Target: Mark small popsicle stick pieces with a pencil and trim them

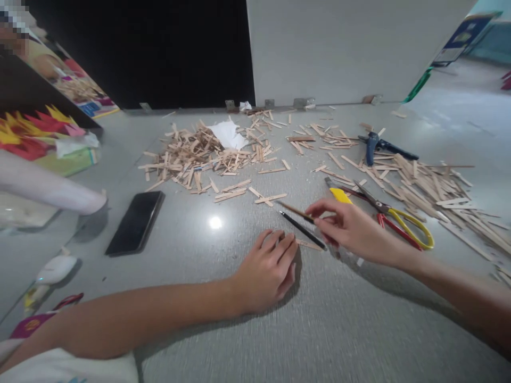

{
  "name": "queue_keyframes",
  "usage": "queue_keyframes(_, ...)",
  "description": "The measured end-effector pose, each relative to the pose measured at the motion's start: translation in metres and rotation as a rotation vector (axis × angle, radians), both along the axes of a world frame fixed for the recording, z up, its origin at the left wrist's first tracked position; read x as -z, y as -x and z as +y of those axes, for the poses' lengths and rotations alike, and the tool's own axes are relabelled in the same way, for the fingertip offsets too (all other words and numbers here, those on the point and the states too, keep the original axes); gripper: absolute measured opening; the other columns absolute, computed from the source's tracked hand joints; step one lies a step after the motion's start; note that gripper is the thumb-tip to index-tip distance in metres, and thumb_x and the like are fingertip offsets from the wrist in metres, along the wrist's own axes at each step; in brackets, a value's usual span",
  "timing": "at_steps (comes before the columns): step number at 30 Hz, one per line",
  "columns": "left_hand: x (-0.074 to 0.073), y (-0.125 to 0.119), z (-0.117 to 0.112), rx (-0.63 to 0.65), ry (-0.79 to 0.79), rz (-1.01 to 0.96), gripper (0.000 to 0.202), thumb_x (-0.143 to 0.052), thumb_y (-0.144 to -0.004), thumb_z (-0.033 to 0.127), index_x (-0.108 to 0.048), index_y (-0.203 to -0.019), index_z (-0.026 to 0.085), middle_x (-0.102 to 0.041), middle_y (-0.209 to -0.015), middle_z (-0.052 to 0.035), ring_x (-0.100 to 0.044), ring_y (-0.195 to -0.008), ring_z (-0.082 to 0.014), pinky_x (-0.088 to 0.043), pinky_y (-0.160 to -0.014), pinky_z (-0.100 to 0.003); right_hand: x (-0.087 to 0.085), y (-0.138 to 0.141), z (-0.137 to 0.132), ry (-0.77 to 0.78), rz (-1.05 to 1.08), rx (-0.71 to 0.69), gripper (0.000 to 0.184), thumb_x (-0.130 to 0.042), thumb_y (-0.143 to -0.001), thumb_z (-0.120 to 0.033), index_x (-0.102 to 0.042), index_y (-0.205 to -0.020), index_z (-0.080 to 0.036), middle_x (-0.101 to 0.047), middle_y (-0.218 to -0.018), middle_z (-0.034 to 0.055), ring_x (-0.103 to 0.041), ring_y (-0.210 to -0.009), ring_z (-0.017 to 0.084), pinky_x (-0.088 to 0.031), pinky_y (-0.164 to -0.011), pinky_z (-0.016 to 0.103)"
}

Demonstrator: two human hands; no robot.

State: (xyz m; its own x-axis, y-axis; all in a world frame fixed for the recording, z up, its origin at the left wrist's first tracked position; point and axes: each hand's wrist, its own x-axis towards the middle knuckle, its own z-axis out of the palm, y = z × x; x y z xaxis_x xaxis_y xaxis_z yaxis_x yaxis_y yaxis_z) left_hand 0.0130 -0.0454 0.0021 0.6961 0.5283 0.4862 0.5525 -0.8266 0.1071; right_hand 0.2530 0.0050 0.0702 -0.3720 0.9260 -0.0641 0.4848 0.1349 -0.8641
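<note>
My left hand (273,266) rests on the table with its fingers bent, the fingertips closed on the near end of a wooden craft stick (311,245) that lies flat and is partly hidden. My right hand (343,229) pinches a thin brown stick with dark ends (295,210), perhaps a brush; its tip points left, just above the table. Between the hands lies a black pen (302,230). Two crossed craft sticks (270,199) are just beyond the brown stick's tip. Right behind my right hand sits a yellow-handled cutter (340,195).
Scissors (403,226) and red-handled pliers (411,241) lie at the right, below a dark blue clamp-like tool (372,148). Piles of craft-stick pieces (183,154) spread across the back. A phone (136,223) lies left, near another person's arm (51,183). An upright board (351,53) bounds the back.
</note>
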Motion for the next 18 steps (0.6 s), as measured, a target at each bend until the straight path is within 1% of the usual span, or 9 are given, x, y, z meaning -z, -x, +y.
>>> queue_keyframes(2, -0.001, 0.0, -0.001, -0.016, 0.008, -0.001, 0.038, -0.049, -0.106, 0.021, -0.069, -0.132, 0.002, -0.074, -0.132, -0.0208, -0.067, -0.124, -0.0358, -0.052, -0.109, -0.056, 0.002, 0.003, -0.004, 0.039, -0.017, -0.063, 0.018, -0.06, -0.096, -0.035, -0.07, -0.101, -0.022, -0.067, -0.065, -0.0009, -0.054, -0.044, 0.012, -0.041, -0.04, 0.024)
queue_keyframes(4, -0.002, 0.0, -0.001, -0.019, 0.037, 0.009, 0.039, -0.049, -0.106, 0.021, -0.067, -0.135, 0.003, -0.074, -0.133, -0.0212, -0.066, -0.126, -0.0363, -0.052, -0.11, -0.057, 0.007, 0.003, -0.003, 0.014, -0.049, -0.054, 0.016, -0.061, -0.095, -0.033, -0.072, -0.097, -0.022, -0.068, -0.065, -0.0001, -0.055, -0.045, 0.012, -0.042, -0.041, 0.024)
queue_keyframes(6, -0.002, 0.001, -0.001, -0.014, 0.064, 0.021, 0.041, -0.049, -0.106, 0.021, -0.065, -0.139, 0.004, -0.073, -0.135, -0.0217, -0.064, -0.129, -0.0361, -0.052, -0.11, -0.057, 0.014, 0.0, 0.003, 0.021, -0.032, 0.008, 0.013, -0.064, -0.093, -0.033, -0.072, -0.096, -0.022, -0.07, -0.068, 0.0015, -0.062, -0.05, 0.015, -0.048, -0.043, 0.025)
queue_keyframes(8, -0.003, 0.001, -0.001, -0.008, 0.074, 0.027, 0.042, -0.047, -0.106, 0.021, -0.065, -0.141, 0.004, -0.072, -0.136, -0.022, -0.064, -0.13, -0.036, -0.053, -0.109, -0.057, 0.02, -0.005, 0.011, 0.04, 0.014, 0.102, 0.013, -0.068, -0.09, -0.034, -0.071, -0.095, -0.022, -0.073, -0.075, 0.0044, -0.07, -0.059, 0.019, -0.055, -0.047, 0.028)
queue_keyframes(10, -0.003, 0.002, -0.001, -0.002, 0.071, 0.028, 0.043, -0.045, -0.107, 0.02, -0.065, -0.141, 0.004, -0.072, -0.137, -0.0221, -0.063, -0.131, -0.0356, -0.053, -0.109, -0.057, 0.022, -0.009, 0.017, 0.01, 0.024, 0.196, 0.015, -0.07, -0.089, -0.035, -0.071, -0.096, -0.022, -0.075, -0.078, 0.0056, -0.072, -0.06, 0.019, -0.058, -0.05, 0.029)
queue_keyframes(12, -0.004, 0.002, -0.001, 0.01, 0.055, 0.021, 0.042, -0.045, -0.107, 0.02, -0.065, -0.14, 0.004, -0.071, -0.138, -0.0216, -0.063, -0.13, -0.0346, -0.054, -0.11, -0.055, 0.02, -0.011, 0.018, -0.051, -0.005, 0.244, 0.017, -0.069, -0.089, -0.036, -0.071, -0.097, -0.021, -0.074, -0.072, 0.0038, -0.068, -0.053, 0.017, -0.055, -0.048, 0.029)
queue_keyframes(15, -0.004, 0.001, -0.001, 0.042, 0.02, 0.012, 0.039, -0.045, -0.106, 0.019, -0.066, -0.136, 0.005, -0.072, -0.137, -0.0192, -0.066, -0.125, -0.0323, -0.054, -0.11, -0.052, 0.01, -0.011, 0.015, -0.123, -0.012, 0.235, 0.02, -0.068, -0.092, -0.042, -0.071, -0.095, -0.022, -0.072, -0.067, 0.0023, -0.062, -0.047, 0.016, -0.051, -0.045, 0.029)
queue_keyframes(18, -0.004, 0.001, 0.0, 0.054, -0.005, 0.007, 0.037, -0.044, -0.106, 0.018, -0.066, -0.134, 0.005, -0.073, -0.135, -0.0184, -0.068, -0.122, -0.0316, -0.053, -0.109, -0.05, -0.002, -0.01, 0.012, -0.187, 0.027, 0.244, 0.024, -0.071, -0.092, -0.047, -0.072, -0.095, -0.023, -0.069, -0.064, 0.0009, -0.059, -0.044, 0.016, -0.05, -0.045, 0.03)
